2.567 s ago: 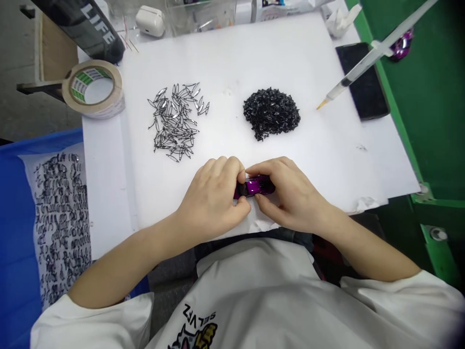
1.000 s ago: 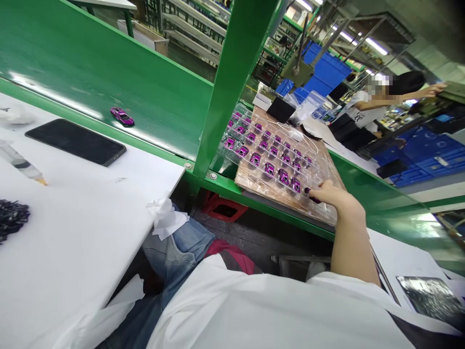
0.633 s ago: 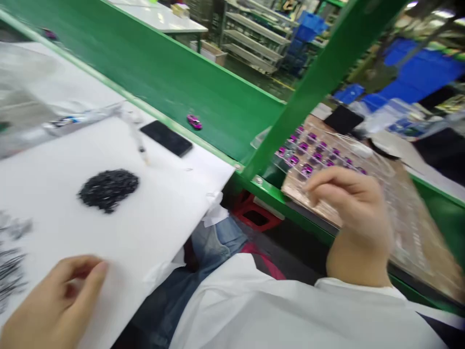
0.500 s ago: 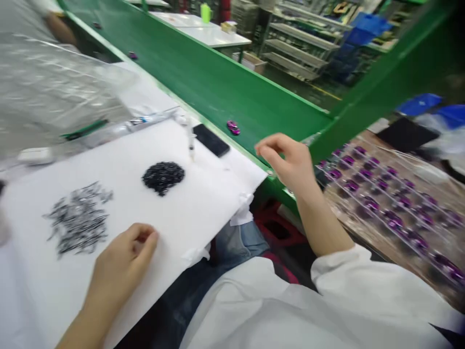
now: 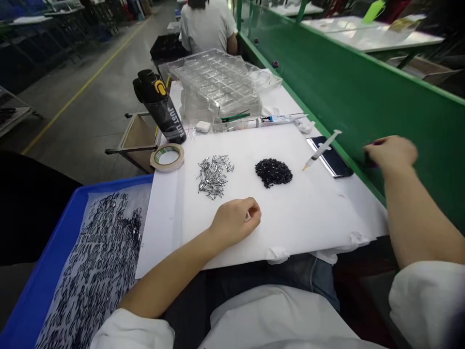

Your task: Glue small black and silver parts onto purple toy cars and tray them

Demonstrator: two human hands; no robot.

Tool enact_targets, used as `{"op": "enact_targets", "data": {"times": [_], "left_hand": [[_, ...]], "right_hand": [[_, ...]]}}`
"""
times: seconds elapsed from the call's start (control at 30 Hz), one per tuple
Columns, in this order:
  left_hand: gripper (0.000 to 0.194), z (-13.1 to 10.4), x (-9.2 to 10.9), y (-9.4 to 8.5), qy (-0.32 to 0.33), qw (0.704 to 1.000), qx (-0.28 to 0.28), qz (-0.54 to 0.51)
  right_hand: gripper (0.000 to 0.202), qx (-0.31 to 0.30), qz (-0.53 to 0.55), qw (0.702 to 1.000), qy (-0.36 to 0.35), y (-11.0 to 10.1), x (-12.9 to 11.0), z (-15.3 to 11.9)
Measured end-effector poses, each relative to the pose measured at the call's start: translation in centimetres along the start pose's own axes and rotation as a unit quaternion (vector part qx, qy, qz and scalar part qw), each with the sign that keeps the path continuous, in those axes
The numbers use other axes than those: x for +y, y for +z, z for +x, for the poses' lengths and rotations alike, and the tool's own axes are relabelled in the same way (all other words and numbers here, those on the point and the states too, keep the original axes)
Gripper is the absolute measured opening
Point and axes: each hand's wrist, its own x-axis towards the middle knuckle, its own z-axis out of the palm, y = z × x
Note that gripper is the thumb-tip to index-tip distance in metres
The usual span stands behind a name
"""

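One right hand (image 5: 394,151): gripping mostly hidden purple toy car (image 5: 378,142)
Left hand (image 5: 238,218): curled, cannot tell whether holding
Glossy black chips (image 5: 273,173): beyond it

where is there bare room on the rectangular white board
Right of the left hand, this side of the heap of small black pieces, and narrowly between that heap and the black-edged clear slivers. Crowded: the far end beyond the board, around the stacked clear plastic trays.
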Motion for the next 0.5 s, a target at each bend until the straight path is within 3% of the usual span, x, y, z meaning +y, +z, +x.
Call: {"op": "enact_targets", "data": {"times": [0.1,0.13,0.17,0.2,0.23,0.33,0.4,0.43,0.5], "left_hand": [[0.013,0.1,0.1,0.0,-0.012,1.0,-0.005,-0.019],[0.013,0.1,0.1,-0.1,-0.019,0.999,-0.006,-0.026],[0.013,0.2,0.0,-0.2,-0.026,0.999,-0.006,-0.035],[0.013,0.2,0.0,-0.3,-0.032,0.999,-0.004,-0.043],[0.012,0.3,-0.1,-0.3,-0.038,0.998,-0.001,-0.053],[0.014,0.4,-0.3,-0.4,-0.045,0.996,0.009,-0.075],[0.016,0.3,-0.3,-0.4,-0.033,0.996,0.007,-0.08],[0.016,0.3,-0.3,-0.3,-0.023,0.997,0.003,-0.079],[0.012,0.3,-0.2,-0.2,0.006,0.998,-0.007,-0.066]], "right_hand": [[0.053,0.039,0.107,0.994,-0.004,-1.8,0.2,-4.3],[0.049,0.046,0.216,0.975,-0.036,-2.3,-0.1,-6.5],[0.042,0.032,0.3,0.95,-0.084,-2.7,-0.6,-8.9],[0.035,-0.027,0.345,0.93,-0.126,-2.8,-1.2,-11.4],[0.031,-0.139,0.351,0.912,-0.159,-2.7,-2.1,-13.8],[0.031,-0.355,0.294,0.854,-0.239,-1.7,-4.7,-19.2],[0.031,-0.406,0.191,0.847,-0.286,-1.1,-5.9,-20.7],[0.032,-0.403,0.141,0.853,-0.299,-1.0,-6.2,-20.8],[0.034,-0.342,0.099,0.884,-0.302,-1.2,-6.2,-19.8]]}}
